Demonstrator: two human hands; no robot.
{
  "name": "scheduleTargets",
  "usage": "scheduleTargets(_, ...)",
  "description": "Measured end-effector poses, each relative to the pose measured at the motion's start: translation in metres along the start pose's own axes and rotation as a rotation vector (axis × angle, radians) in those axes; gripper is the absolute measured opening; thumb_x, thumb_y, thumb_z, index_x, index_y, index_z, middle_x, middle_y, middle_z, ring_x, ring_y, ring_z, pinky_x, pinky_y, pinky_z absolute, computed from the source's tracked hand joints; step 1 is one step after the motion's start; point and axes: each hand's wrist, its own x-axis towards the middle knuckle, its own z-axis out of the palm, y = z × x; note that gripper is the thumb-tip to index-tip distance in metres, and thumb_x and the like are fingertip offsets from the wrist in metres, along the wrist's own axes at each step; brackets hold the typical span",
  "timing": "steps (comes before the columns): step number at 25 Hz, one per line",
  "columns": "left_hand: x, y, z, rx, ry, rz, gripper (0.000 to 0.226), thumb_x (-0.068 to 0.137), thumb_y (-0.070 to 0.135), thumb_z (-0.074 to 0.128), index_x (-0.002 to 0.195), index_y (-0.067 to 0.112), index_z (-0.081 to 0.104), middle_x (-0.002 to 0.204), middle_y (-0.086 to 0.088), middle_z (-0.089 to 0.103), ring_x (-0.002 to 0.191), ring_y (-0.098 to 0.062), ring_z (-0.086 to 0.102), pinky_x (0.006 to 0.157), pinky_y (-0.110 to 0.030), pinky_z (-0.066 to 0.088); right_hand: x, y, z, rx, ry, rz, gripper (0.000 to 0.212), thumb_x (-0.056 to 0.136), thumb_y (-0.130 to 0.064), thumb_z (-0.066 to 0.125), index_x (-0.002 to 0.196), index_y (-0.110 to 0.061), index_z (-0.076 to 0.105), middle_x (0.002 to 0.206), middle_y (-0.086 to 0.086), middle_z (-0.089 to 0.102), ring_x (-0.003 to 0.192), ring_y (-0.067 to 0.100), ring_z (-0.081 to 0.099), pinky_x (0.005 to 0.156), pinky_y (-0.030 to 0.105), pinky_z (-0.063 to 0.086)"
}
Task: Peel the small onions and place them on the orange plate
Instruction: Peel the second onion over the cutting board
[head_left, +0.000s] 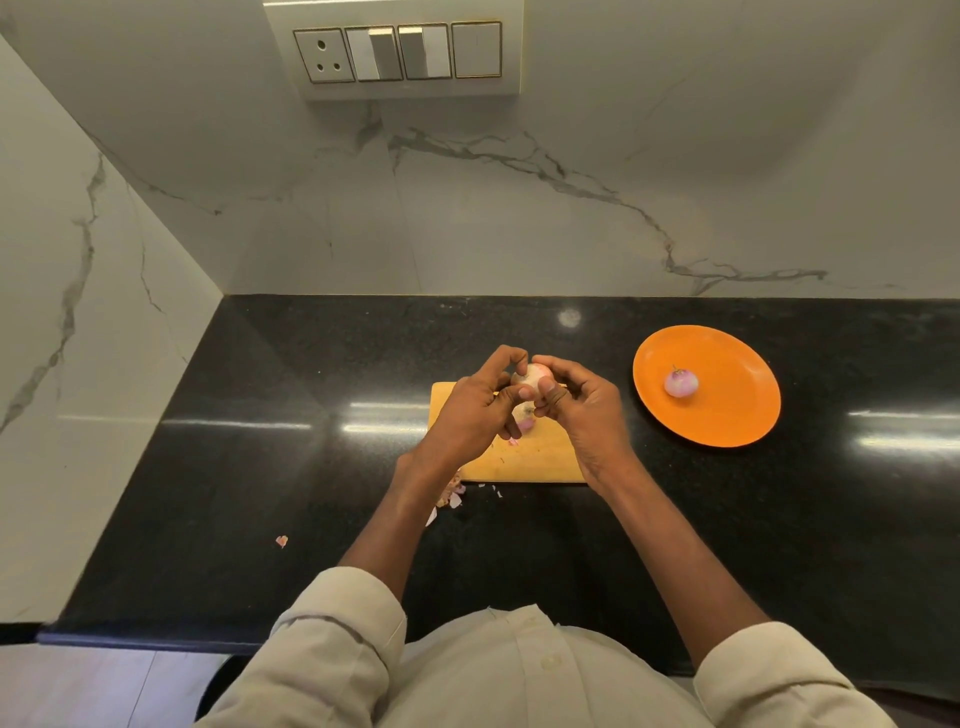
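I count three small onions: one on the orange plate (706, 385), one in my hands, one on the single cutting board (524, 457)

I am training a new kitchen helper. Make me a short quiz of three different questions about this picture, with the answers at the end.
1. True or false: the orange plate already holds one peeled onion.
2. Multiple choice: where is the onion being peeled right now? A) lying on the black counter B) held between both hands above the cutting board C) on the plate
3. Short answer: on which side of the cutting board does the plate stand, as the person sees it?

Key
1. True.
2. B: the left hand and the right hand both grip it.
3. The right side.
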Motion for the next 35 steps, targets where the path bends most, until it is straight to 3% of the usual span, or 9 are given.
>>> scheduleTargets(5,0.003,0.0,0.004,0.063,0.07,0.035,0.01,0.113,0.025,0.053,0.117,0.034,0.053,0.096,0.0,0.071,0.064,-0.014,0.071,0.059,-0.029,0.061,0.0,0.0,0.002,0.079,0.029,0.044,0.026,0.101,-0.012,0.067,0.121,-0.027,0.074,0.114,-0.001,0.077,0.106,0.029,0.074,0.09,0.043,0.064)
scheduleTargets(7,0.008,0.002,0.006,0.102,0.079,0.045,0.006,0.113,0.025,0.053,0.115,0.029,0.056,0.096,0.0,0.071,0.07,-0.014,0.073,0.06,-0.031,0.061,0.0,-0.002,0.0,0.112,0.048,0.051,0.026,0.1,-0.012,0.068,0.122,-0.026,0.073,0.113,0.001,0.077,0.102,0.027,0.075,0.086,0.039,0.065)
scheduleTargets(10,0.01,0.006,0.011,0.079,0.137,0.043,0.013,0.11,0.026,0.06,0.121,0.031,0.056,0.096,0.0,0.075,0.082,-0.014,0.076,0.069,-0.037,0.066,0.0,-0.006,-0.003,0.111,0.08,0.026,0.028,0.1,-0.011,0.069,0.125,-0.024,0.073,0.117,0.002,0.076,0.104,0.023,0.075,0.081,0.033,0.064)
scheduleTargets(14,0.006,0.008,0.015,-0.022,0.307,0.037,0.016,0.1,0.019,0.074,0.116,0.018,0.073,0.097,0.002,0.08,0.09,-0.011,0.077,0.081,-0.033,0.064,-0.001,-0.007,-0.006,-0.014,0.108,-0.04,0.033,0.098,-0.007,0.072,0.126,-0.024,0.072,0.121,-0.001,0.073,0.098,0.017,0.076,0.074,0.025,0.062)
scheduleTargets(18,0.006,0.007,0.013,0.096,0.342,0.031,0.011,0.096,0.021,0.078,0.104,0.016,0.072,0.095,0.003,0.078,0.088,-0.011,0.077,0.079,-0.037,0.067,0.0,-0.006,-0.002,-0.157,0.047,-0.086,0.04,0.094,-0.008,0.076,0.131,-0.023,0.072,0.13,-0.009,0.065,0.118,0.01,0.066,0.087,0.027,0.061)
scheduleTargets(22,0.009,0.013,0.004,0.231,0.237,0.038,0.014,0.097,0.019,0.078,0.107,0.014,0.071,0.097,-0.001,0.077,0.088,-0.013,0.075,0.082,-0.04,0.067,0.001,-0.006,-0.004,-0.25,0.06,-0.122,0.042,0.092,-0.012,0.078,0.132,-0.024,0.072,0.129,-0.013,0.065,0.119,0.0,0.061,0.092,0.021,0.054)
scheduleTargets(29,0.006,0.013,0.006,0.198,0.246,0.0,0.015,0.095,0.014,0.079,0.102,0.012,0.066,0.092,0.0,0.073,0.084,-0.012,0.074,0.08,-0.037,0.066,0.002,-0.013,-0.008,-0.248,0.003,-0.169,0.046,0.088,-0.011,0.082,0.131,-0.023,0.074,0.127,-0.012,0.064,0.112,-0.001,0.063,0.09,0.024,0.057)
scheduleTargets(33,0.006,0.017,0.007,0.175,0.319,0.013,0.015,0.094,0.016,0.081,0.1,0.014,0.068,0.089,0.0,0.072,0.078,-0.013,0.072,0.074,-0.025,0.062,0.003,-0.015,-0.011,-0.13,-0.047,-0.129,0.043,0.087,-0.015,0.084,0.128,-0.024,0.075,0.127,-0.011,0.067,0.112,0.009,0.067,0.091,0.04,0.063)
scheduleTargets(35,0.006,0.018,0.008,0.212,0.339,0.051,0.014,0.093,0.019,0.081,0.101,0.015,0.071,0.087,0.002,0.073,0.077,-0.012,0.072,0.073,-0.026,0.063,0.004,-0.014,-0.013,-0.098,-0.065,-0.12,0.042,0.087,-0.02,0.083,0.128,-0.024,0.076,0.127,-0.01,0.069,0.117,0.015,0.067,0.093,0.05,0.062)
